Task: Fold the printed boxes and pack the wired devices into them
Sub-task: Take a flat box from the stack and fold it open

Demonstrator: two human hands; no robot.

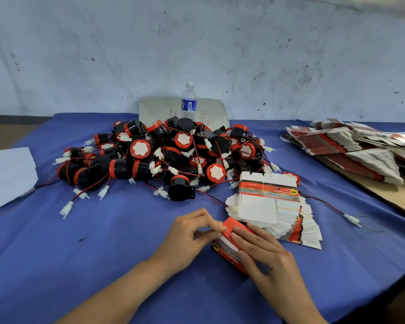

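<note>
Nearest, on the blue desk (126, 225), the right hand (264, 256) lies flat, fingers straight, pressing the red box (229, 246) down; the left hand (192, 232) pinches its end flap. Best to tuck squarely along the crease. Beyond, flat boxes (267, 206), then piled wired devices (164, 155).

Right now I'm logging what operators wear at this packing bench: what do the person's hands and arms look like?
Both are bare: the left hand and right hand show no gloves, rings, watch or bracelet. No sleeve shows on either forearm as far as the picture's lower edge.
</note>
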